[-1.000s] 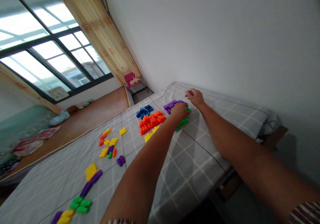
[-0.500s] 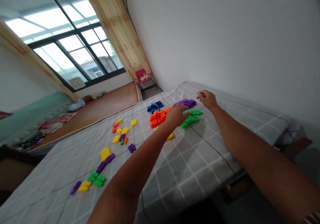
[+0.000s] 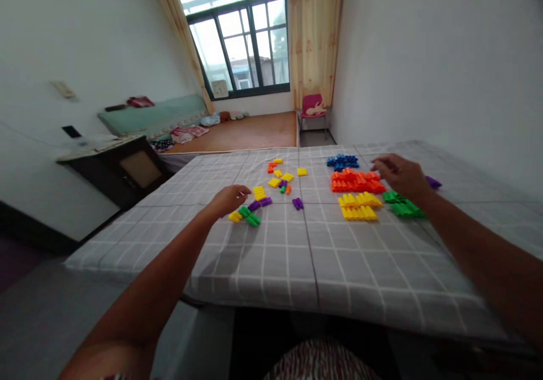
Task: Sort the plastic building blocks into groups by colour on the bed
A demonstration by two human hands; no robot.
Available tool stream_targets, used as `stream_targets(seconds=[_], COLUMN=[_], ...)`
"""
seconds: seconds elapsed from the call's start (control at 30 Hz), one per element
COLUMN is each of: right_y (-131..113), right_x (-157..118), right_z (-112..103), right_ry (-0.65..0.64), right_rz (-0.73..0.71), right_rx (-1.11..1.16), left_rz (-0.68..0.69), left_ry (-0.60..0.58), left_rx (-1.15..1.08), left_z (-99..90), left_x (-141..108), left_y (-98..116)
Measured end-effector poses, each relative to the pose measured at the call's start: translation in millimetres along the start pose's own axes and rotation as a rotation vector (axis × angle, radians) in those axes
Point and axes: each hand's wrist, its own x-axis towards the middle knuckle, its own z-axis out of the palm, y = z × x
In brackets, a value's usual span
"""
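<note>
My left hand (image 3: 231, 200) hovers at the left end of the scattered plastic blocks, fingers loosely apart with nothing visible in them. Beside and under it lie a green block group (image 3: 249, 216), a yellow block piece (image 3: 235, 216), purple blocks (image 3: 259, 203) and a larger yellow block piece (image 3: 259, 193). Over on the right, my right hand (image 3: 401, 175) is raised with loosely bent fingers, and I see nothing held. It is nearest to the orange block pile (image 3: 356, 182) and the green block pile (image 3: 401, 204), which it and the forearm partly cover.
Yellow blocks (image 3: 360, 206), blue blocks (image 3: 341, 162) and a partly hidden purple block pile (image 3: 433, 182) lie on the checked tablecloth (image 3: 280, 255). Small mixed blocks sit mid-table, including a purple pair (image 3: 297, 203). A wall stands right; a bed (image 3: 263, 133) and pink chair (image 3: 313, 106) are beyond.
My view has turned left and levelled. My left hand has moved from the block piles on the right to the blocks on the left. My right hand now hangs nearer the orange and green piles.
</note>
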Motion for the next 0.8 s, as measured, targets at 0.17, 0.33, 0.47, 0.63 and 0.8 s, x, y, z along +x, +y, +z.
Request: stream_targets(seconds=[0.17,0.33,0.47,0.63,0.8], right_y=[-127.5,-219.0,-235.2,-197.8,-177.7], right_x=[-1.4,-29.3,-34.4,-13.0,-10.3], right_z=[94.6,180.0,213.8,200.9,183.9], right_ry=[-0.587,-0.759,-0.803,-0.874,-0.832], right_rz=[-0.295,-0.338,-0.388,-0.571,-0.396], right_rx=[0.158,-0.072,-0.156,0.012,0.053], left_rz=[-0.047,0.044,0.116,0.053,0.144], left_ry=[-0.050,-0.104,-0.089,-0.095,-0.063], left_rx=[0.003,-0.082,-0.107,-0.027,0.004], left_z=[7.8,33.0,40.0,37.6,29.4], left_x=[-14.3,-18.4,-18.3,-18.8,-13.1], left_y=[-35.9,-41.3,-40.6,-26.1,-10.8])
